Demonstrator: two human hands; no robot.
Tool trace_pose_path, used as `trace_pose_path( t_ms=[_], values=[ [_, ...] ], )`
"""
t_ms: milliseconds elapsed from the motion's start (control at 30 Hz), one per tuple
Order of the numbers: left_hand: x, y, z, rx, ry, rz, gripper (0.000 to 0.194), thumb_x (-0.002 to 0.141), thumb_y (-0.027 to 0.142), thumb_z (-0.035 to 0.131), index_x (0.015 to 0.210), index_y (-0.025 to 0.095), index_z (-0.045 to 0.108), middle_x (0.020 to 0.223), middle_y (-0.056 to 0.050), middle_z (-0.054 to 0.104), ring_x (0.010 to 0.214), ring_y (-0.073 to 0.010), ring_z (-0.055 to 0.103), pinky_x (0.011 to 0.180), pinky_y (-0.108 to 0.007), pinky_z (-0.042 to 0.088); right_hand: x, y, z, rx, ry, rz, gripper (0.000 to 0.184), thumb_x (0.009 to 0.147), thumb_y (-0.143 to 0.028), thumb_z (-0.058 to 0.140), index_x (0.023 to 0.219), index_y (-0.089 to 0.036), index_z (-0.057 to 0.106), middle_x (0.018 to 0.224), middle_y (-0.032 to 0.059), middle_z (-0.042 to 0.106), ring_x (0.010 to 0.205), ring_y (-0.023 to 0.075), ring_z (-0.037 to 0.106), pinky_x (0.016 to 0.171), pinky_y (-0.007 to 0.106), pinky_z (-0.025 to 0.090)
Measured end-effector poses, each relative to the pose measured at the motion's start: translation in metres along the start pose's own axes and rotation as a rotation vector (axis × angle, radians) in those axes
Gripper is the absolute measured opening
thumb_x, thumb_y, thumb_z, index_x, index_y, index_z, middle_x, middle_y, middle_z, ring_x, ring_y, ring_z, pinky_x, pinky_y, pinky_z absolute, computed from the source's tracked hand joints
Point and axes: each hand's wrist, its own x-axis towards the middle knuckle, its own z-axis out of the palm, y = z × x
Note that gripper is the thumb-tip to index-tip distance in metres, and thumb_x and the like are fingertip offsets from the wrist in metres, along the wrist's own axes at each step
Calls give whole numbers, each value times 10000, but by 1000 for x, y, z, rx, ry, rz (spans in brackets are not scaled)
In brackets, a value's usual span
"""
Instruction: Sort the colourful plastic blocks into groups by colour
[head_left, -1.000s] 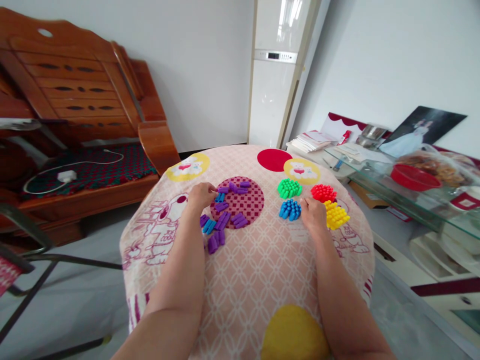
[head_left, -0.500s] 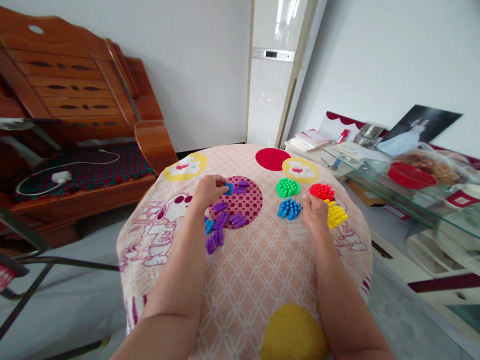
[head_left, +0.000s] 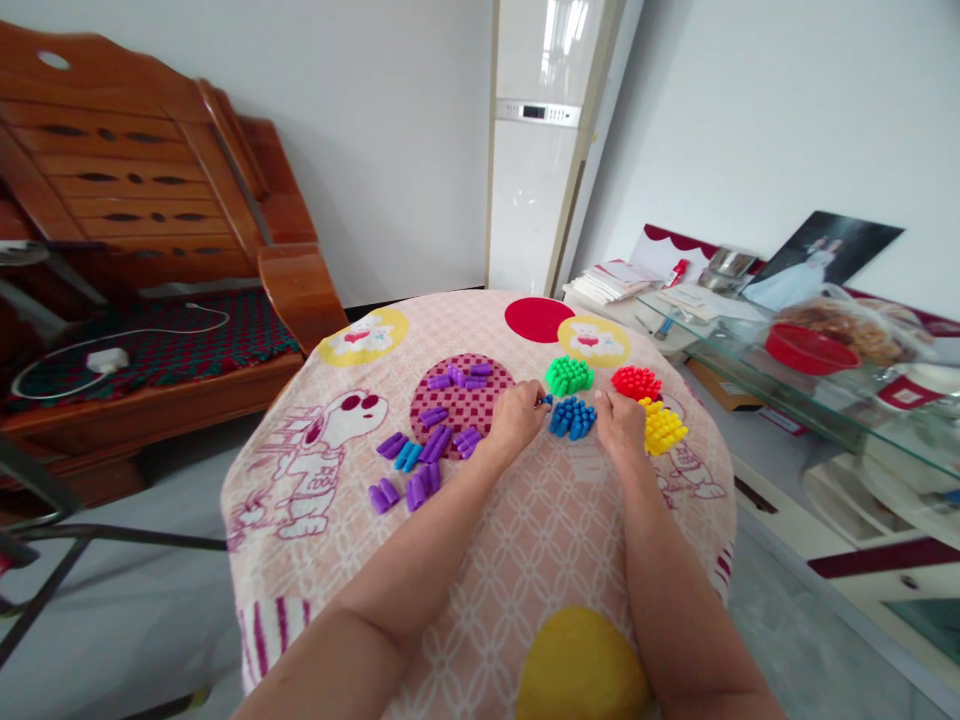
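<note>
Pinching a small blue peg (head_left: 545,400) between thumb and fingers, the person's left hand (head_left: 517,415) reaches over to the left side of the blue peg cluster (head_left: 572,419). The held peg's visible end points right, toward the cluster; its long axis seems to run left to right — the fingers hide much of it. The right hand (head_left: 621,422) is curled at the cluster's right side; whether it grips anything cannot be told. The blue cluster's pegs stand packed together, tips up. Just beyond it is the green peg cluster (head_left: 569,376), with the red peg cluster (head_left: 636,383) far right and the yellow peg cluster (head_left: 664,428) beside the right hand. Leftward on the tablecloth (head_left: 517,560), purple pegs (head_left: 435,444) lie flat — among them a blue pair (head_left: 408,457), angled from near left to far right.
</note>
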Motion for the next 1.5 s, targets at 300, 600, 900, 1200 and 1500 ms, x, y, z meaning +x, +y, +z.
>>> trace_pose_path(
  t_ms=[300, 600, 900, 1200, 1500],
  values=[
    [1, -1, 13, -131, -60, -17, 160, 893, 149, 548, 944, 144, 700, 899, -102, 750, 851, -203, 689, 817, -309, 509, 0, 0, 1, -19, -16, -9, 398, 945, -331, 415, 628, -182, 603, 652, 79, 612, 621, 176, 459, 618, 320, 254],
    [6, -21, -32, 40, -76, 1, 233, 843, 174, 604, 1038, 137, 727, 966, -119, 748, 922, -231, 689, 848, -310, 505, 1, 2, 0, -24, -43, -8, 402, 935, -332, 427, 590, -189, 574, 611, 68, 585, 595, 169, 428, 609, 323, 235],
    [-17, -94, -156, 210, -332, -200, 149, 566, 182, 729, 710, 219, 744, 656, 9, 694, 674, -174, 628, 628, -237, 440, 2, 1, -3, -39, -60, 21, 389, 937, -327, 434, 633, -164, 614, 637, 96, 617, 595, 170, 422, 616, 327, 220],
    [-48, -100, -139, 349, -551, -174, 155, 499, 147, 718, 628, 224, 682, 643, 10, 665, 644, -165, 602, 580, -231, 386, 2, 3, 1, -31, -64, 16, 407, 945, -330, 435, 621, -166, 618, 626, 83, 608, 592, 165, 423, 611, 324, 213],
    [-65, -97, -147, 440, -588, -190, 354, 620, 180, 711, 972, 212, 715, 962, -27, 733, 914, -215, 657, 709, -253, 442, 2, 6, 5, -21, -47, 25, 392, 946, -312, 439, 647, -155, 638, 649, 89, 621, 606, 168, 445, 612, 320, 218]
  ],
)
